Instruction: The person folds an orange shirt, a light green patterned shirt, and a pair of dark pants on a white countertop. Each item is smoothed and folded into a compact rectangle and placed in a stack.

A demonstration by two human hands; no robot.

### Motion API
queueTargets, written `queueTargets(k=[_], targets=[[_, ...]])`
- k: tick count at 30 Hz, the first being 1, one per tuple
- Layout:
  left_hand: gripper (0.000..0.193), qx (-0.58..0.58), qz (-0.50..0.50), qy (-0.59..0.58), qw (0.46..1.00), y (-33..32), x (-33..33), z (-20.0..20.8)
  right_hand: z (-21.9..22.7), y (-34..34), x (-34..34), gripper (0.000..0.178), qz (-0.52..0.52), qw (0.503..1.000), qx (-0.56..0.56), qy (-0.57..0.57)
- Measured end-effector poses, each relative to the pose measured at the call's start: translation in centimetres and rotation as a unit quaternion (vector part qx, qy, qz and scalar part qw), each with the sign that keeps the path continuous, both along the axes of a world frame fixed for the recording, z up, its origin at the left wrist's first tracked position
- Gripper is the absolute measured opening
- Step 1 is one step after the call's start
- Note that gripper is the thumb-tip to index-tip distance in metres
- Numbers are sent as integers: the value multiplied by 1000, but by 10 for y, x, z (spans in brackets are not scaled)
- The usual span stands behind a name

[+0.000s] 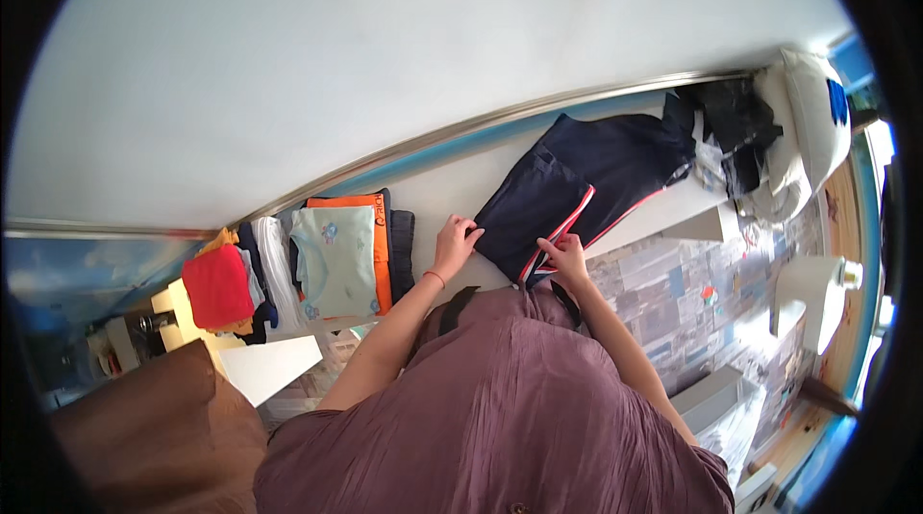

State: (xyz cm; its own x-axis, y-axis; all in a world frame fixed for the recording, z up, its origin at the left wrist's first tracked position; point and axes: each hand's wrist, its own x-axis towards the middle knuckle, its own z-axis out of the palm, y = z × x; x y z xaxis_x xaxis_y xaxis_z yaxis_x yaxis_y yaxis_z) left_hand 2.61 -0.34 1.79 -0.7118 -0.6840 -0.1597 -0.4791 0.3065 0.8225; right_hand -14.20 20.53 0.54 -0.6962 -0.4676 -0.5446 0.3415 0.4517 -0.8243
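Observation:
A dark navy garment with red-and-white stripes [615, 160] lies spread on the long white surface in front of me; I cannot tell if it is trousers or a jacket. My left hand [455, 245] is at its left corner, thumb and fingers pinched together on the cloth edge. Further right, my right hand [566, 256] grips the near part beside the striped edge, thumb on top. Left of my left hand sits a stack of folded clothes: a pale mint shirt with blue prints [336, 264] on top, an orange one [382, 254] and dark cloth [401, 240] beneath.
More folded clothes stand at the far left, with white cloth [276, 264] and a red piece [216, 285]. Black plastic bags [735, 115] and a white pillow [817, 120] lie at the right end. A brown cover [159, 418] is at lower left. A pale wall rises behind.

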Motion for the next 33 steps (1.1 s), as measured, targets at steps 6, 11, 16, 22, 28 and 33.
queueTargets(k=[6,11,16,22,28,33], targets=[[20,-61,-25,68,995,-4,8,-3,28,-1,57,48,92,950,117,273],[23,105,-6,97,990,-4,5,-7,22,5,75,26,98,929,134,332],[23,311,118,148,931,-34,15,8,65,25,82,14,-51,944,-9,325],[27,429,11,78,900,-38,30,16,33,45,111,25,-118,985,-37,121],[38,436,-64,-33,897,-54,15,25,27,22,106,40,-184,966,44,175],[36,319,-173,-117,924,-65,-2,14,30,3,83,49,-70,942,192,266]])
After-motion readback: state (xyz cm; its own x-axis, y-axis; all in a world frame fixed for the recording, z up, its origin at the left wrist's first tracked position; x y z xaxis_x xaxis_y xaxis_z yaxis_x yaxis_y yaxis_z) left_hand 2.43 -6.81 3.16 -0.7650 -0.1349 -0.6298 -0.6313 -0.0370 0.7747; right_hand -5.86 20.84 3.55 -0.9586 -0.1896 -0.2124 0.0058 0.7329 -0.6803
